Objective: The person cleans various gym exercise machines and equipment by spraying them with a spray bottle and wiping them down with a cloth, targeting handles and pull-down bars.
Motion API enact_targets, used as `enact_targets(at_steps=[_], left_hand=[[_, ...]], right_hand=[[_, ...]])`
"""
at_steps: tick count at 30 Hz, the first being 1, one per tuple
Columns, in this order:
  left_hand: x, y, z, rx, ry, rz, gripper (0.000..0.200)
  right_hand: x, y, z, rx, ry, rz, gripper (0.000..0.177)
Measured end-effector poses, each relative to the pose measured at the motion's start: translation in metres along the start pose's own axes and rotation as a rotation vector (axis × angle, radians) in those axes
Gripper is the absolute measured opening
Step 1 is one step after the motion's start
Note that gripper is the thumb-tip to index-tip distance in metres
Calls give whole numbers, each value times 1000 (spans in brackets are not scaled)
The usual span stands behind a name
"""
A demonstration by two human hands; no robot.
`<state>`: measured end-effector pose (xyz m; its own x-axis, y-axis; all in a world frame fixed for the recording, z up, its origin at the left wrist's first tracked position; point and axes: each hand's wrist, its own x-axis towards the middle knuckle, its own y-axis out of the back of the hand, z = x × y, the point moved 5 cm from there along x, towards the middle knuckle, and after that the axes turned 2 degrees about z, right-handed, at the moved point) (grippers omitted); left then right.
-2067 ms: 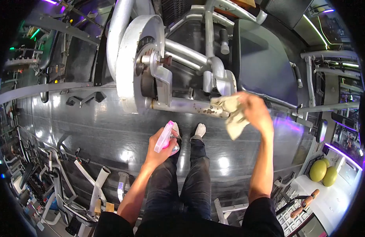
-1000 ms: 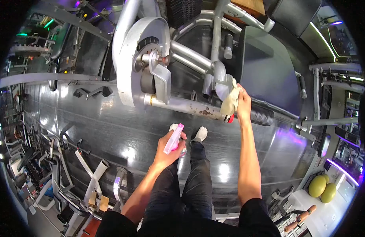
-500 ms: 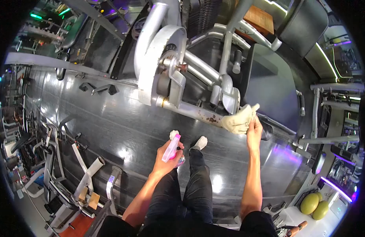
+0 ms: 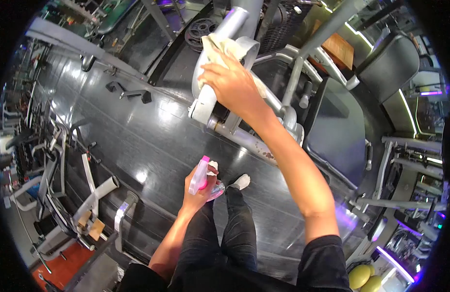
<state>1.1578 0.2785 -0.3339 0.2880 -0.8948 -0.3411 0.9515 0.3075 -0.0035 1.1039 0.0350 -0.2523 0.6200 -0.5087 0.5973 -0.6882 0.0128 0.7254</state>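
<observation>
My left hand [image 4: 198,187] is wrapped round a spray bottle [image 4: 200,177] with a pink nozzle and a clear body, held low above my feet. Stretched forward, my right hand [image 4: 232,85] presses a cream cloth [image 4: 220,48] onto the rounded upper part of a silver exercise machine frame [image 4: 205,104]. The cloth lies partly under my fingers and partly spread over the metal. Rust-coloured spots mark the machine's lower tube [image 4: 261,148].
A black padded seat [image 4: 337,131] is on the machine's right, with a backrest [image 4: 390,61] behind it. Dark shiny flooring [image 4: 152,126] lies around my feet. More gym equipment [image 4: 96,199] stands at the left, and yellow-green balls [image 4: 359,276] at lower right.
My right hand has moved left and forward with the cloth, from near the seat onto the machine's upper frame. My left hand still holds the spray bottle. The view has shifted slightly.
</observation>
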Motion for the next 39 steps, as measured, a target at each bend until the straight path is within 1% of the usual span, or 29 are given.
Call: enact_targets(at_steps=[1, 2, 4, 5, 6, 8, 9, 10, 12, 13, 14, 16, 18, 20, 22, 23, 24, 25, 26, 28, 29, 30, 32, 33, 34, 36, 37, 38, 39], left_hand=[[-2, 0, -1, -40, 18, 30, 27], [-4, 1, -4, -54, 19, 49, 27], [-6, 2, -8, -66, -27, 40, 29], [-8, 2, -8, -76, -28, 58, 29], [-11, 2, -8, -72, -27, 58, 29], [-15, -2, -8, -76, -35, 79, 29], [-17, -3, -9, -89, -51, 112, 28], [-18, -4, -9, -103, -67, 142, 27], [-22, -11, -15, -123, -85, 177, 27], [-23, -13, -16, -131, -105, 197, 28], [-24, -16, -17, -138, -108, 209, 28], [-27, -23, -20, -177, -64, 203, 29], [-26, -30, -23, -216, -45, 228, 30], [-23, -35, -24, -226, -26, 203, 32], [-16, -35, -16, -170, -59, 200, 33], [-12, -35, -12, -181, -59, 201, 32], [-11, -35, -10, -196, -48, 203, 31], [-9, -33, -10, -178, -26, 167, 31], [-6, -31, -10, -178, -24, 171, 31], [-2, -31, -10, -210, -44, 185, 32], [-2, -29, -9, -209, -49, 178, 31], [-1, -29, -8, -212, -47, 186, 31], [0, -32, -6, -235, -80, 256, 29], [1, -34, -12, -194, -82, 286, 28], [1, -41, -14, -199, -81, 311, 28], [2, -55, -12, -125, -57, 419, 27], [2, -65, -19, -158, -61, 461, 24], [1, -79, -20, -179, -59, 486, 24], [2, -90, -20, -198, -57, 534, 22]], right_hand=[[-4, 0, -5, 37, 79, -78, 18], [-9, 3, -9, 46, 96, -91, 18], [-17, 9, -20, 78, 311, -132, 26], [-15, 10, -11, 81, 326, -217, 46], [-10, 15, -3, 90, 344, -223, 46], [5, 16, 21, 111, 156, -355, 52], [12, 18, 30, 39, 120, -318, 56], [20, 17, 42, 34, 1, -318, 49], [29, 15, 68, -2, -31, -127, 39], [26, 10, 74, 50, -120, -126, 40], [21, 7, 63, -20, -46, -138, 40], [10, 9, 30, 93, -12, -225, 36], [-3, 14, -1, 158, -21, -496, 42], [0, 19, -11, 120, 306, -427, 42], [11, 15, 17, 239, 73, -602, 40], [21, 21, 24, 425, -299, -593, 39], [28, 17, 40, 457, -519, -651, 37], [38, 21, 53, 181, -212, -478, 36], [42, 23, 65, -91, 95, -289, 35], [39, 14, 113, 16, -60, -277, 34], [38, 15, 116, 155, -157, -251, 35], [33, 16, 113, 159, -151, -256, 35], [24, 24, 93, 117, 20, -175, 39], [22, 27, 84, 134, 56, -187, 42], [19, 28, 79, 207, 73, -207, 46], [16, 34, 63, 222, 180, -267, 50], [13, 32, 64, 284, 242, -306, 57], [11, 35, 58, 258, 352, -356, 61], [14, 36, 56, 291, 406, -401, 61]])
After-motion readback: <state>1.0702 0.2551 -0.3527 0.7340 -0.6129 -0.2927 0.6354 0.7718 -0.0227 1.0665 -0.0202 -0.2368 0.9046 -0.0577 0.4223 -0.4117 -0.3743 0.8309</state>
